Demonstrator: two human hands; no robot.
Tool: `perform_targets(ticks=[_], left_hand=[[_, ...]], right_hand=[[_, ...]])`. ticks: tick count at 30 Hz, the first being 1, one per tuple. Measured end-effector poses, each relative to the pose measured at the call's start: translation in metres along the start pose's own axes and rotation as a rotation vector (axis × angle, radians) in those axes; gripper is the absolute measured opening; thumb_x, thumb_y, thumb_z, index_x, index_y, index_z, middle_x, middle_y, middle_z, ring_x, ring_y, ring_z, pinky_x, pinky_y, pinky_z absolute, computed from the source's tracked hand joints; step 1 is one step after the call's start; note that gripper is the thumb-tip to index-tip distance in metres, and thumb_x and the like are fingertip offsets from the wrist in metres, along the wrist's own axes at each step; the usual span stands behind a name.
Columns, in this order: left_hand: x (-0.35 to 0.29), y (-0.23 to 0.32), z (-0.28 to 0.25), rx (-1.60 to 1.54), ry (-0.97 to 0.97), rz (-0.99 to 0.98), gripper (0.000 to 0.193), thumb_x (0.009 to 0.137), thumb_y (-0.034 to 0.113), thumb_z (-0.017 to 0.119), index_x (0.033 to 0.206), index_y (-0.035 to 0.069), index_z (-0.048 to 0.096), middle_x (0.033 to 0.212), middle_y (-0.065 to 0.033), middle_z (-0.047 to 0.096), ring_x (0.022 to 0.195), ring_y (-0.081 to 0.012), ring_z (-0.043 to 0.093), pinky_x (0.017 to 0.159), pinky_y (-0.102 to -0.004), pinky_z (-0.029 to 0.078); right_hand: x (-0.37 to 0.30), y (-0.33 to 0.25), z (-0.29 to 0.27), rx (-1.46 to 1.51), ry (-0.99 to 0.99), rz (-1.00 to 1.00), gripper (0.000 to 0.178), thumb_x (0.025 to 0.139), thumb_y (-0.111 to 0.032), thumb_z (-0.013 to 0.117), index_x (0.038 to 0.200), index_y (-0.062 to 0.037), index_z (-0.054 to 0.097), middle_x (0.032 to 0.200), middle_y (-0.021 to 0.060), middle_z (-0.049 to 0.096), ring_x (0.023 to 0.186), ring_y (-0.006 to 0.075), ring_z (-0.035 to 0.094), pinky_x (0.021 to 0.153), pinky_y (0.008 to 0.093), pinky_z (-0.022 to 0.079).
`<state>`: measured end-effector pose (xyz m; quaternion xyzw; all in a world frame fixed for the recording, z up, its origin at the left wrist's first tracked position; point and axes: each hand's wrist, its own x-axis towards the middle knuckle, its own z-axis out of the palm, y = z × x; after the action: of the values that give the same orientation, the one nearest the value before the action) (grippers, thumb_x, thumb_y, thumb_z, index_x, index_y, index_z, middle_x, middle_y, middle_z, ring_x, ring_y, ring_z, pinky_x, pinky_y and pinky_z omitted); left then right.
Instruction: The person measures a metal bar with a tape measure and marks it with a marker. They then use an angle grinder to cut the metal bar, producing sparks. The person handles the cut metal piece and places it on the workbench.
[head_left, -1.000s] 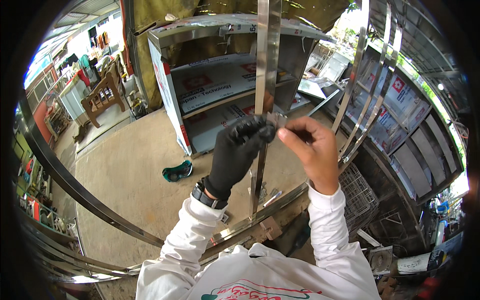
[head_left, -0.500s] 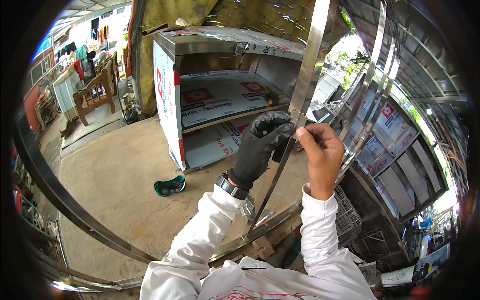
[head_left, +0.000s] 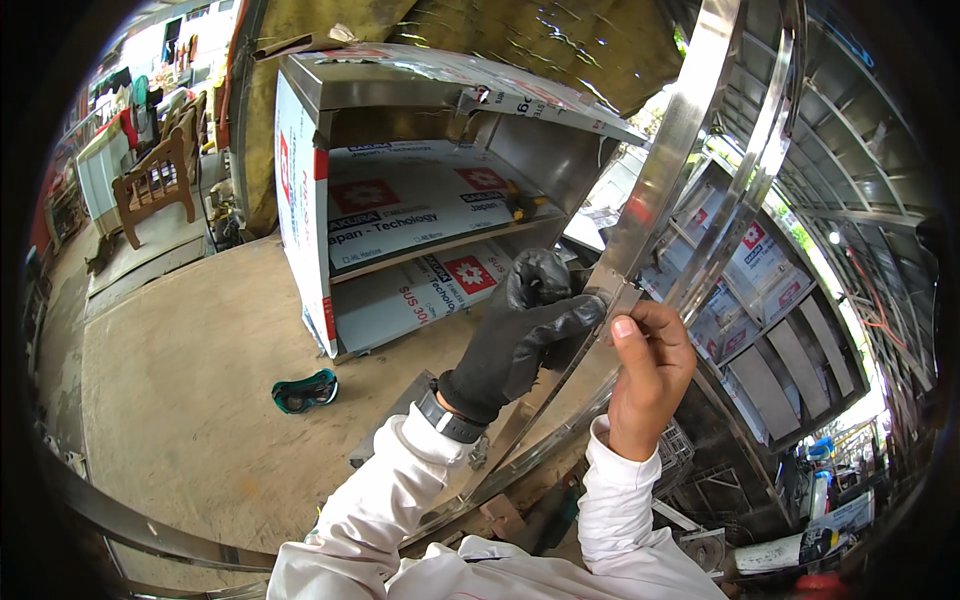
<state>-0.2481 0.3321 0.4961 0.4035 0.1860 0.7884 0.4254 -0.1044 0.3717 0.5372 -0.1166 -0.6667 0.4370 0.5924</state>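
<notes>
A shiny square metal bar [head_left: 655, 200] slants in front of me, its upper end leaning right. My left hand [head_left: 530, 340], in a black glove, is closed at the bar's left side, with the thumb stretched onto it; some of its fingertips are hidden. A small thin metal plate [head_left: 624, 298] lies against the bar between my two hands. My bare right hand [head_left: 652, 370] pinches the lower right edge of that plate between thumb and forefinger.
Behind the bar stands a metal cabinet [head_left: 322, 200] partly covered in printed protective film. A drill-like yellow and black tool [head_left: 522, 204] lies on its shelf. Teal-rimmed goggles [head_left: 305, 392] rest on the tan board [head_left: 190, 400]. More metal bars [head_left: 745, 190] rise at right.
The view has swung, so the cabinet and goggles sit further left. Both hands stay at the bar and small plate; my left thumb now lies straighter along the bar.
</notes>
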Motion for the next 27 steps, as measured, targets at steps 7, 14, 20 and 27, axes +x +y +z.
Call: perform_targets(ticks=[7, 14, 20, 27], left_hand=[[0.003, 0.012, 0.006, -0.098, 0.026, -0.142, 0.04, 0.099, 0.011, 0.073, 0.132, 0.006, 0.051, 0.097, -0.003, 0.065, 0.069, -0.0114, 0.058, 0.06, -0.0274, 0.046], [0.012, -0.004, -0.014, 0.155, -0.08, 0.011, 0.037, 0.099, 0.014, 0.071, 0.132, 0.004, 0.058, 0.111, -0.0037, 0.068, 0.092, -0.013, 0.066, 0.08, -0.0262, 0.054], [0.022, -0.007, -0.025, -0.172, -0.164, -0.186, 0.048, 0.095, 0.012, 0.073, 0.14, 0.006, 0.058, 0.122, -0.0047, 0.068, 0.104, -0.0151, 0.068, 0.089, -0.0306, 0.057], [0.021, -0.013, -0.032, 0.152, -0.172, 0.148, 0.042, 0.098, 0.014, 0.071, 0.137, 0.004, 0.057, 0.126, -0.0092, 0.068, 0.112, -0.0204, 0.067, 0.1, -0.0371, 0.054]], right_hand=[[-0.007, -0.002, 0.003, 0.007, 0.017, -0.054, 0.019, 0.092, -0.003, 0.079, 0.106, 0.0039, 0.068, 0.096, 0.0059, 0.07, 0.085, 0.0113, 0.065, 0.079, 0.0256, 0.051], [-0.013, -0.003, 0.004, -0.376, -0.095, -0.33, 0.021, 0.087, -0.001, 0.08, 0.107, 0.0021, 0.076, 0.096, 0.0083, 0.071, 0.083, 0.0162, 0.066, 0.076, 0.0294, 0.052], [-0.017, -0.004, 0.003, -0.413, 0.005, -0.369, 0.021, 0.085, 0.0, 0.081, 0.106, -0.0015, 0.076, 0.095, 0.0082, 0.072, 0.079, 0.0167, 0.065, 0.073, 0.03, 0.051], [-0.007, -0.003, 0.012, -0.414, 0.056, -0.381, 0.028, 0.081, -0.003, 0.087, 0.104, -0.0036, 0.071, 0.097, 0.0075, 0.068, 0.079, 0.0161, 0.06, 0.069, 0.0295, 0.047]])
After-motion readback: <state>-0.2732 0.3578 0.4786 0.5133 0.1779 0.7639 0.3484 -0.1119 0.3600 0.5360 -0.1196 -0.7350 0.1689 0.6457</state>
